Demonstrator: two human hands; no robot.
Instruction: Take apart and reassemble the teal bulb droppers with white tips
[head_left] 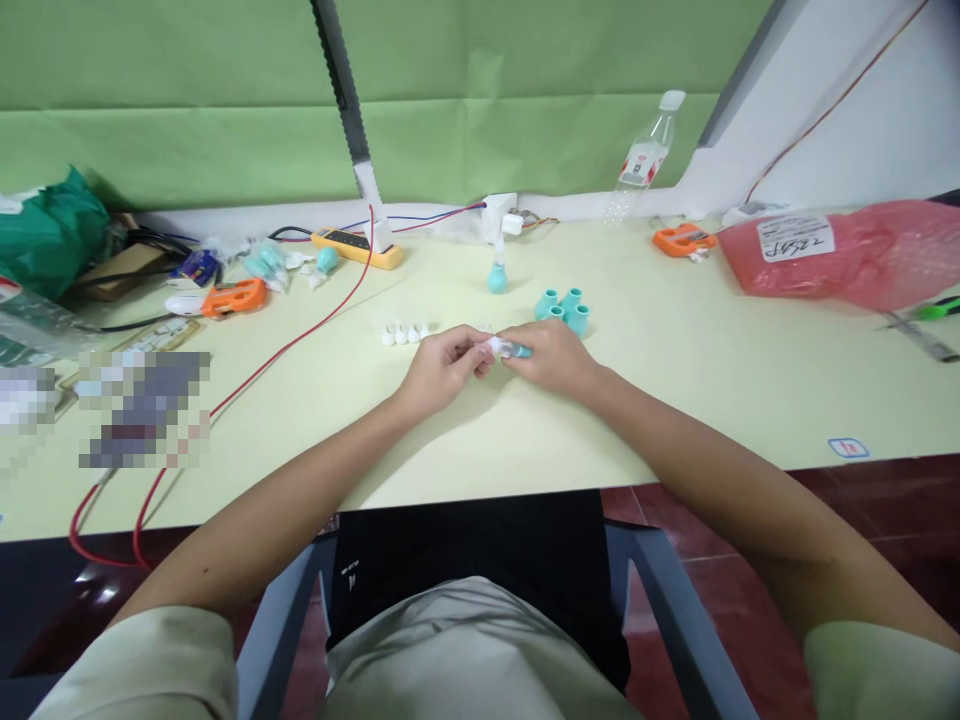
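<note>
Just above the table, my two hands meet around a small piece with a white tip and a turquoise end (519,350). My right hand (551,355) is closed around the turquoise end. With its fingers pinched, my left hand (444,372) grips the white tip (496,345). Behind my right hand stand several turquoise cup-shaped parts (577,320). A row of small white parts (405,333) lies beyond my left hand. Farther back, a similar piece (497,278) stands upright, turquoise at the bottom and white on top.
A plastic bottle (645,160) stands at the back right, near an orange tool (684,240) and a red plastic package (810,250). On the left are a yellow power strip (360,248), a red cable (292,342), another orange tool (235,297) and a green bag (52,235).
</note>
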